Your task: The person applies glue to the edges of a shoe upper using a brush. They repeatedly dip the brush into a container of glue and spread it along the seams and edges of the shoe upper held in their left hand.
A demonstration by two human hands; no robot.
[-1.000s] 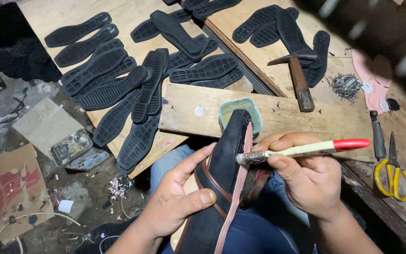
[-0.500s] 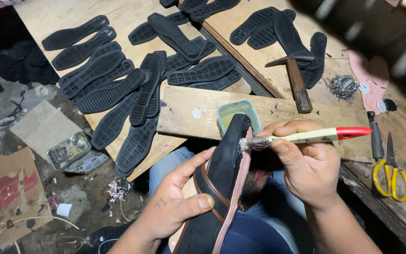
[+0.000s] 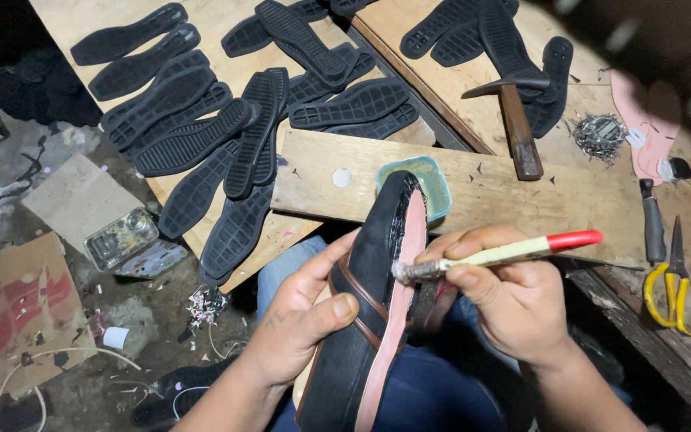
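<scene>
The shoe [image 3: 369,320] stands at lower centre of the frame, held sole side up over the person's lap, with its toe pointing toward the upper centre. Its upper is black with a brown strap band across the side; the exposed bottom is pink, and the black margin around the toe looks wet and glossy.

The left hand [image 3: 301,320] grips the shoe from the left side. The thumb lies across the black upper, and the other fingers are extended along the upper edge, pressed against the shoe.

The right hand [image 3: 513,300] holds a brush [image 3: 493,256] with a cream handle and a red end. The fingers are curled and pinch the handle close to the bristle end. The bristles touch the pink bottom at mid-length of the shoe. The handle points to the right.

Just beyond the toe, a small teal container [image 3: 433,180] sits on a wooden plank [image 3: 521,196] that crosses the centre of the frame. A hammer [image 3: 513,120] with a wooden handle lies at the plank's upper right edge. A pile of small metal nails [image 3: 597,136] lies to its right.

At right of the frame, yellow-handled scissors [image 3: 676,280] lie on the bench, with a dark-handled tool [image 3: 651,228] just beside them.

Many black rubber outsoles [image 3: 225,136] are spread over the wooden boards across the upper left and top of the frame.

At lower left, the floor holds cardboard pieces [image 3: 65,196] and a flat metal tin [image 3: 121,238].
</scene>
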